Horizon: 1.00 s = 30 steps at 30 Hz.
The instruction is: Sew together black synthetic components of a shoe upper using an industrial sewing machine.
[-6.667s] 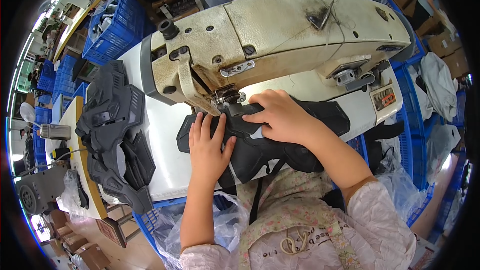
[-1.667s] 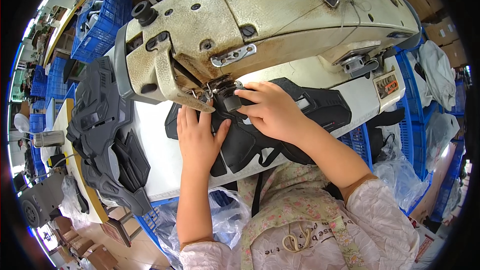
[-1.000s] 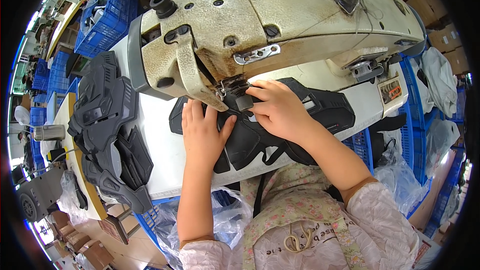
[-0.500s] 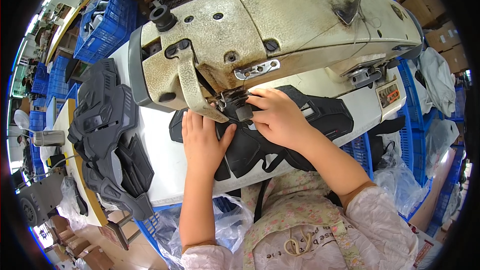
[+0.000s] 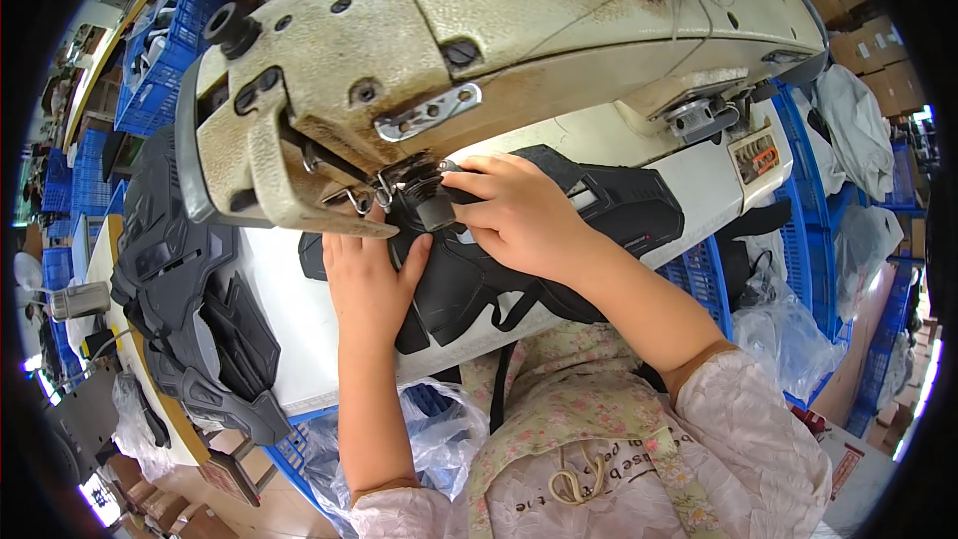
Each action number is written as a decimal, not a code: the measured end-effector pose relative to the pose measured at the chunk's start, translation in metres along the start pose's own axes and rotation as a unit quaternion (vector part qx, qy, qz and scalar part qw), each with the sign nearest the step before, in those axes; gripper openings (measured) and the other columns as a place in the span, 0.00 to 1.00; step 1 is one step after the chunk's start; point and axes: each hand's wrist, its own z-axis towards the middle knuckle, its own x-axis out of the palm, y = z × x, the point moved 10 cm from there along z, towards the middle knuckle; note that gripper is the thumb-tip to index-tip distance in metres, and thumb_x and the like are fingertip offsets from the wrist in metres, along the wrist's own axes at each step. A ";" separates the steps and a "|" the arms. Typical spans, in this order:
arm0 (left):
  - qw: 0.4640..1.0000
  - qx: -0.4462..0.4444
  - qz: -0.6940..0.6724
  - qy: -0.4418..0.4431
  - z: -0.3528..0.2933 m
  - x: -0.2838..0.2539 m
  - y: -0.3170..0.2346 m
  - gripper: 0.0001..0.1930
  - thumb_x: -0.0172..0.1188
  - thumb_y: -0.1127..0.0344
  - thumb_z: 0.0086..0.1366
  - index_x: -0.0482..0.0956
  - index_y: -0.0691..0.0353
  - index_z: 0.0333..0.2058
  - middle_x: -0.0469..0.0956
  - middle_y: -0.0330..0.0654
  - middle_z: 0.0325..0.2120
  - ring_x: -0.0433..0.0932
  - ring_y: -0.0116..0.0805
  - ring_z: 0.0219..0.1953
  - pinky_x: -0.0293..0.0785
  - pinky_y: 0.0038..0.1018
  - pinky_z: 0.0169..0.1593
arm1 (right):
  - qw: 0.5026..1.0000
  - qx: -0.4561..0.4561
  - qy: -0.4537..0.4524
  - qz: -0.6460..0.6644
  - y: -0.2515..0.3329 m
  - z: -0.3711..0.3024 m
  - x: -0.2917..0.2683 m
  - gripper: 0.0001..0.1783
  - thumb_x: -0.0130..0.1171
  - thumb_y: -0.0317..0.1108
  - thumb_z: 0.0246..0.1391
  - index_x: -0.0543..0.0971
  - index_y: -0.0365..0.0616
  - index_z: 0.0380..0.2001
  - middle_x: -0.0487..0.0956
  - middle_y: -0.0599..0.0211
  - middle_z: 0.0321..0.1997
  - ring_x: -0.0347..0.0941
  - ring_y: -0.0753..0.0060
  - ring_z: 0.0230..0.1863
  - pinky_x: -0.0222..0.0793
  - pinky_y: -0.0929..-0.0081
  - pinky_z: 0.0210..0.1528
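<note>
A black padded fabric piece (image 5: 449,284) lies across the white machine bed, its middle under the needle area of a worn cream sewing machine (image 5: 399,35). My left hand (image 5: 367,284) rests on the left part of the piece, fingers stretched flat and thumb apart; its fingertips are partly hidden behind the machine head. Close to the dark round presser part (image 5: 431,202), my right hand (image 5: 519,215) has its fingers bent over the piece and grips it. What lies under those fingertips is hidden.
Several black moulded pieces (image 5: 185,269) are heaped on the left of the table. Blue crates (image 5: 165,55) stand behind left, others (image 5: 704,284) to the right. Clear plastic bags (image 5: 788,344) hang nearby. A loose thread (image 5: 589,20) runs along the machine arm.
The view has shifted, so the machine head looks larger and further left. Both hands stay on the black piece beside the needle area, in nearly the same pose.
</note>
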 end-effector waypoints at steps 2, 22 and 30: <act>1.000 0.005 0.003 -0.005 0.000 0.000 -0.002 0.30 0.68 0.56 0.56 0.73 0.69 0.52 0.69 0.56 0.56 0.66 0.58 0.58 0.63 0.46 0.59 | 1.000 -0.005 -0.012 0.000 0.000 -0.001 -0.002 0.13 0.62 0.29 0.43 0.85 0.48 0.36 0.78 0.66 0.53 0.69 0.57 0.59 0.65 0.54 0.60; 1.000 0.006 -0.011 0.004 0.001 0.001 -0.002 0.28 0.67 0.55 0.58 0.73 0.70 0.50 0.68 0.56 0.57 0.65 0.60 0.59 0.62 0.47 0.60 | 1.000 -0.008 -0.009 -0.013 0.001 -0.002 0.000 0.11 0.63 0.31 0.45 0.85 0.47 0.35 0.77 0.66 0.54 0.69 0.58 0.59 0.65 0.56 0.60; 1.000 0.006 -0.007 0.022 0.001 0.000 -0.002 0.27 0.67 0.56 0.58 0.73 0.70 0.50 0.68 0.56 0.58 0.64 0.60 0.60 0.60 0.47 0.62 | 1.000 0.001 -0.019 0.010 -0.001 0.000 -0.003 0.12 0.62 0.30 0.43 0.86 0.48 0.35 0.79 0.65 0.52 0.70 0.58 0.58 0.66 0.55 0.59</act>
